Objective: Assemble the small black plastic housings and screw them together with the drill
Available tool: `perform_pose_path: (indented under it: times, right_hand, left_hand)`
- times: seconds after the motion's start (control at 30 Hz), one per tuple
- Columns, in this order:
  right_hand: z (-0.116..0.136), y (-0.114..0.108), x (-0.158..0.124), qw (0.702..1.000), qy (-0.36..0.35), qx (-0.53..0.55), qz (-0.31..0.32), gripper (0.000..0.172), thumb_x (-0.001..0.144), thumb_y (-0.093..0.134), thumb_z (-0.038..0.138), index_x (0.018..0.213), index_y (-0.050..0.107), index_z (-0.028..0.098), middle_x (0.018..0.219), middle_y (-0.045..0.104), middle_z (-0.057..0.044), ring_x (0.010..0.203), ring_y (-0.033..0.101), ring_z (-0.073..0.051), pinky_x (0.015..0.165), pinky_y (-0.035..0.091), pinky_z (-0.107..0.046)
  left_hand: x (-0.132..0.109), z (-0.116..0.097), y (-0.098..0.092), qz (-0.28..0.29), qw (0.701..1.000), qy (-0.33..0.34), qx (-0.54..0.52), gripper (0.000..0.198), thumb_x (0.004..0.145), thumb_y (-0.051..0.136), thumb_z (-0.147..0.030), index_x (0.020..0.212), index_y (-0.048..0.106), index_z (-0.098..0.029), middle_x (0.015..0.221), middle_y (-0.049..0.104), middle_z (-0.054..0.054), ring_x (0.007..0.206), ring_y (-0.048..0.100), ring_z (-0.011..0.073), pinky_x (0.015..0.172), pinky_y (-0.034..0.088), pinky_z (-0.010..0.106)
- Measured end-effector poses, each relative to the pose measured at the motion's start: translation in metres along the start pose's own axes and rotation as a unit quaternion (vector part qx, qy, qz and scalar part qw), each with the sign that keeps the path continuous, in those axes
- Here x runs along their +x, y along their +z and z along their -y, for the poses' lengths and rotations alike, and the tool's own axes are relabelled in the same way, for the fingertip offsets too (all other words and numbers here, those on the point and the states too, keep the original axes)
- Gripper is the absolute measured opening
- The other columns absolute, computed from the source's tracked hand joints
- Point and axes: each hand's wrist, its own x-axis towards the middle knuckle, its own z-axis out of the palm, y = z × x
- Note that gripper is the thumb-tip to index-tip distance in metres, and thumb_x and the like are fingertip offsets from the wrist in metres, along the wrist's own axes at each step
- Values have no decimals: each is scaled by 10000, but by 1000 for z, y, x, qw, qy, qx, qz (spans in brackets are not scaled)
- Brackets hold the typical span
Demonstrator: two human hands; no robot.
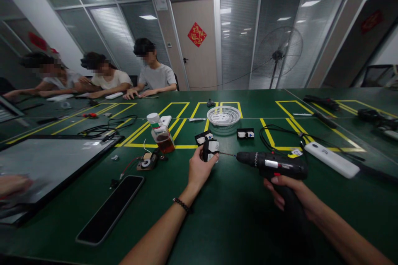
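Observation:
My left hand [200, 166] grips a small black-and-white part [212, 147], held up a little above the green table. The fingers wrap its left side and the thumb presses its lower edge. In my right hand [289, 192] is a black cordless drill [273, 165], its chuck pointing left. The long thin bit [228, 155] reaches to the part's right side; whether the tip touches it I cannot tell. Just behind the held part lies a similar black-and-white piece [203, 137], and another such piece [245, 134] is farther right.
A white round basket [224, 116] stands behind the pieces. Left are a bottle of brown liquid [163, 138], a small motor-like part with wires [147, 161], a phone [110, 211] and a large flat panel [62, 161]. A white power strip [332, 160] lies right. Several people sit across the table.

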Motion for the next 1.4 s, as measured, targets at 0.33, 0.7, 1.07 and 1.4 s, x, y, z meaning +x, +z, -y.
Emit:
perform_pose_path:
  times: [0.33,0.7,1.07,1.4]
  right_hand:
    - [1,2,0,1000,2,10,-1,263,888,493,354,835,608,124,513,483,10,455,431,-108,468,396,-237]
    - [3,5,-2,1000,6,7,-5,273,875,516,377,833,620,128,517,486,8,461,448,-114,474,395,-236]
    - [1,5,-2,1000,4,3,-5,276,881,507,376,840,619,126,516,488,7,460,438,-111,472,397,-236]
    - [3,5,-2,1000,1,-5,-5,276,873,521,384,834,620,130,510,486,9,459,451,-118,479,397,-243]
  left_hand:
    - [1,6,0,13,1000,-3,-19,597,703,745,-401,1226,567,-175,1136,662,115,1003,631,227,876,482,349]
    - [2,4,1,19,999,-20,-46,588,705,750,-389,1220,572,-167,1148,658,128,1023,633,229,906,478,367]
    - [1,6,1,23,998,-9,-55,570,719,740,-374,1222,569,-169,1152,656,129,1038,626,223,912,472,364]
    - [2,6,1,13,999,-9,-43,586,705,749,-376,1224,571,-169,1150,658,124,1020,632,225,894,483,359]
